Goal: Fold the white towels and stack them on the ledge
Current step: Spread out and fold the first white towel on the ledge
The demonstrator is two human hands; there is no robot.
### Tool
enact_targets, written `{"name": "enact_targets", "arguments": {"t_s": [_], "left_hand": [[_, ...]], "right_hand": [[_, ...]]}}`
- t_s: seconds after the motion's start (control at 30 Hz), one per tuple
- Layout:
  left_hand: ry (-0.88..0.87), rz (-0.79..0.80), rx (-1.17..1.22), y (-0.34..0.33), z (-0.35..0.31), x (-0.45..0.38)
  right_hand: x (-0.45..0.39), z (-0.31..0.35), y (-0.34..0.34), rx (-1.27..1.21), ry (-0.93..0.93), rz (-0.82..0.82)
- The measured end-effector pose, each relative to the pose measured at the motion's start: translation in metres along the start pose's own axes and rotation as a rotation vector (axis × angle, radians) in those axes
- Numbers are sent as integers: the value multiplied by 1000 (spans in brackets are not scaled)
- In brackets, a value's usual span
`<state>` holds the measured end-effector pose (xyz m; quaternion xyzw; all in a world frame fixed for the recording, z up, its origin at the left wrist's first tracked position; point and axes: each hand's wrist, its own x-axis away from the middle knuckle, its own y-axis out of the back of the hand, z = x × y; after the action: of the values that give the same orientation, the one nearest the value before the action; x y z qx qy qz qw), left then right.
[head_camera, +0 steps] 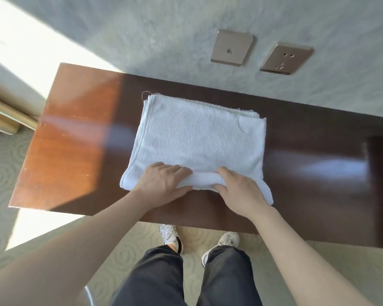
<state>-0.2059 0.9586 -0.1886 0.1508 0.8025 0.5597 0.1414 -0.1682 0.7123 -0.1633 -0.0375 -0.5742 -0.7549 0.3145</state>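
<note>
A white towel (199, 138) lies folded flat in several layers on the dark wooden ledge (318, 138), its far edge close to the wall. My left hand (161, 184) and my right hand (241, 193) both grip its near edge, fingers curled over the top and thumbs underneath. Between them the near edge is bunched up into a thick roll. The far right corner of the top layer is turned over in a small flap.
The ledge runs along a grey textured wall (164, 40) with two metal socket plates (231, 47) above it. Sunlight falls on the ledge's left end (71, 133). My legs and white shoes (170, 237) stand on pale patterned carpet below.
</note>
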Motion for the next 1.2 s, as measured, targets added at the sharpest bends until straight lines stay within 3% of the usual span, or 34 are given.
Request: {"name": "enact_targets", "arguments": {"t_s": [0.17,0.3,0.4,0.6,0.77,0.9,1.0,1.1,1.2], "left_hand": [[289,402,10,47,36,-25],[321,602,210,79,72,-78],[318,583,210,88,90,-124],[379,378,-38,82,115,-183],[401,371,-217,54,117,-202],[419,264,-50,20,83,-191],[320,234,-50,-2,49,-181],[350,226,-107,-15,40,-179],[343,204,-121,-21,45,-182]], "right_hand": [[-29,-14,55,-204,-86,170],[-63,-17,89,-231,-110,191],[-95,-26,112,-158,-121,185],[-150,-39,136,3,-140,144],[-189,-46,121,288,-83,40],[-196,-57,96,290,-62,19],[-189,-60,87,348,-61,-162],[-177,-43,72,250,-52,-364],[-159,-27,49,167,-40,-294]]}}
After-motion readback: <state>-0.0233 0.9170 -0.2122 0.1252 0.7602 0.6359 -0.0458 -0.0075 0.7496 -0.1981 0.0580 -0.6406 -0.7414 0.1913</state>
